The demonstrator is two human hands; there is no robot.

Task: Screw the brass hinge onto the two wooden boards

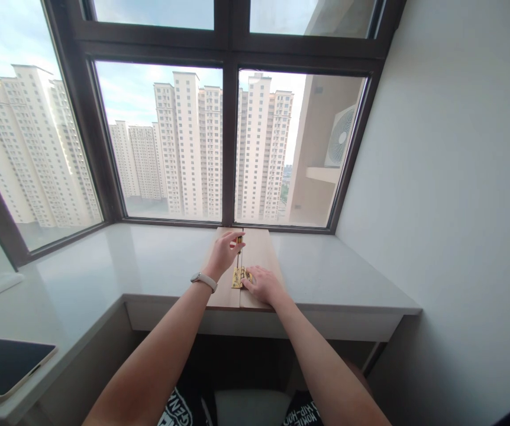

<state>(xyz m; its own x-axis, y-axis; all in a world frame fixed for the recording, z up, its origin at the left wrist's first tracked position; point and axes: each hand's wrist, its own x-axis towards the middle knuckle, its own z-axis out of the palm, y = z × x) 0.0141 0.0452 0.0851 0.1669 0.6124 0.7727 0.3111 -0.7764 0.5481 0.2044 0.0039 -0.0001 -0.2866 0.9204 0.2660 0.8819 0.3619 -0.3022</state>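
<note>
Two pale wooden boards (259, 242) lie side by side, with a narrow seam between them. A gold, patterned hinge (236, 279) sits across the seam near their front end. My left hand (225, 253), with a watch (204, 281) on its wrist, is closed on a small screwdriver (239, 241) with a yellow and dark handle. The screwdriver stands roughly upright, its thin shaft pointing down toward the hinge; whether the tip touches a screw is too small to tell. My right hand (261, 284) presses on the hinge's right leaf with its thumb and fingers, hiding part of it.
The boards rest on a white counter (326, 266) that runs along the window (228, 142). A dark-screened tablet (9, 365) lies at the lower left. A white wall (441, 148) stands on the right. Below the counter's front edge are my legs.
</note>
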